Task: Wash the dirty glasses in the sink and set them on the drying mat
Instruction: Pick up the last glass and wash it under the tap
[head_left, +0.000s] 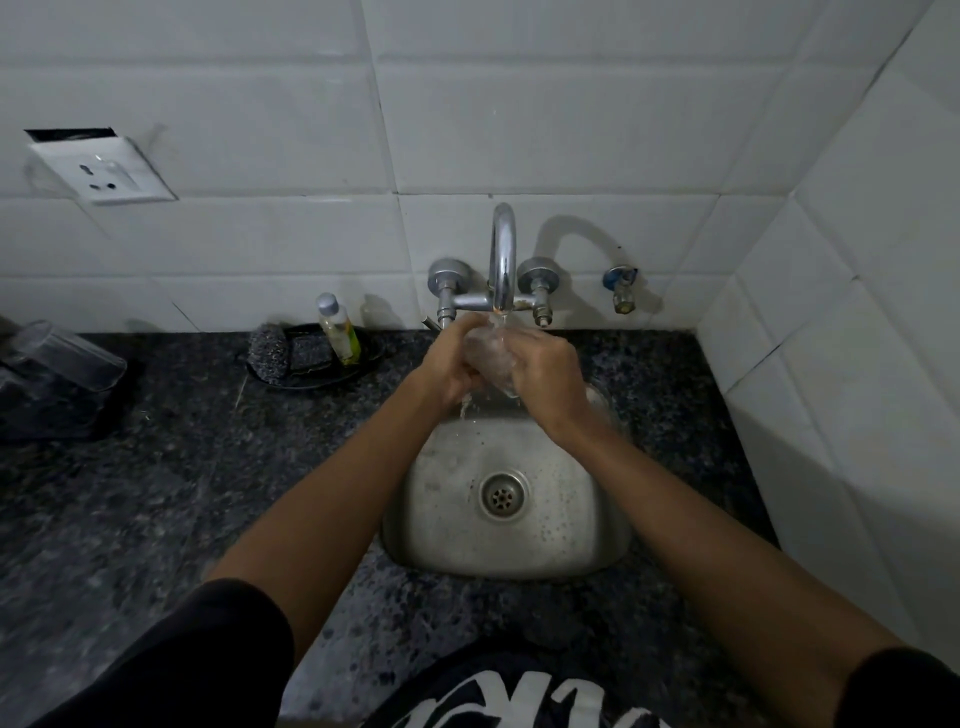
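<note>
Both hands are meeting under the chrome faucet, where a thin stream of water is running down onto a clear drinking glass held over the back of the steel sink. The left hand is curling its grip around the left side of the glass, fingers wrapped up over the rim end near the spout. The right hand is gripping the other side, its fingers bent around the glass body, knuckles facing up. The glass is lying tilted between the two palms, not touching the basin, and water is dripping from its lower end toward the drain.

Far to the left, another clear glass is lying tilted on a dark drying mat on the speckled granite surface. Beside the sink, a black oval dish is holding a steel scrubber, a dark sponge and a small bottle of yellowish liquid, which is standing tilted. A white wall socket is hanging loose from the tiles, and a small side tap is sitting to the right of the faucet.
</note>
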